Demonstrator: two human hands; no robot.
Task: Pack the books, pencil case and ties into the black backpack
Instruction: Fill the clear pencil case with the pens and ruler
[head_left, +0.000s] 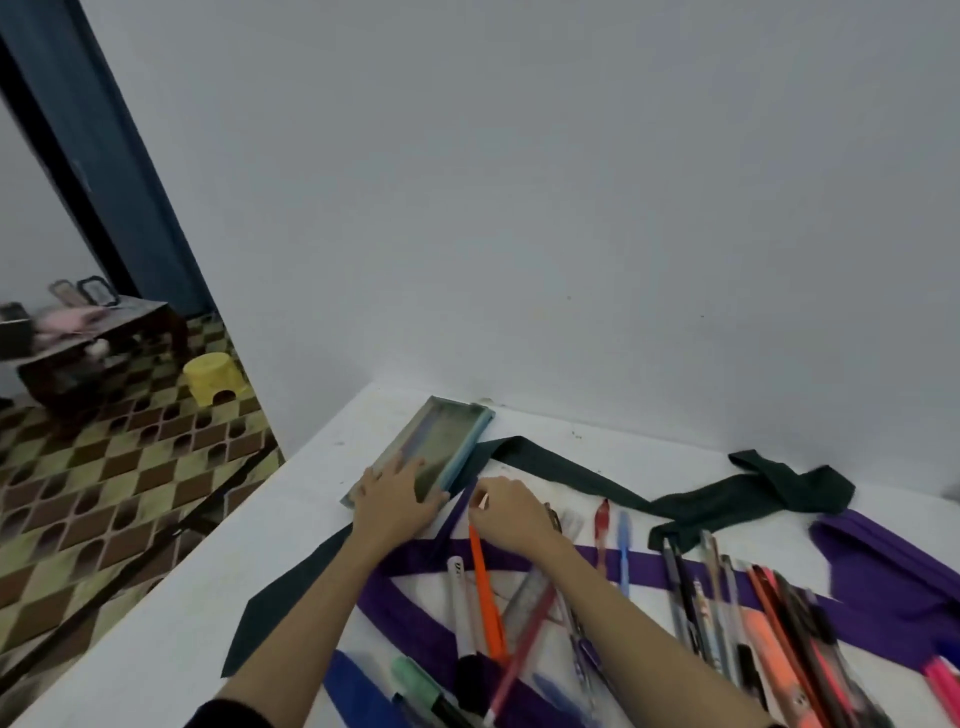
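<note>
Head view, and both hands were out over the white worktop (156, 649)! The left hand (397, 499) lay flat on the near end of the pencil case (436, 447), fingers straight and spread, pressing rather than clutching; its grip was wide. The case sat toward the back of the worktop, close to the wall, and looked open, though blur hid what lay inside. Just beside it, the right hand (506, 512) had its fingers curled in a narrow grip at the top end of an orange pen (485, 587), pinching it there. A dark green tie (571, 475) ran under the case's corner and across toward the right. A purple tie (644, 564) stretched beneath the forearms. Loose pens (727, 613) lay scattered across the near right, some over the purple tie. The backpack and books did not show in view.
</note>
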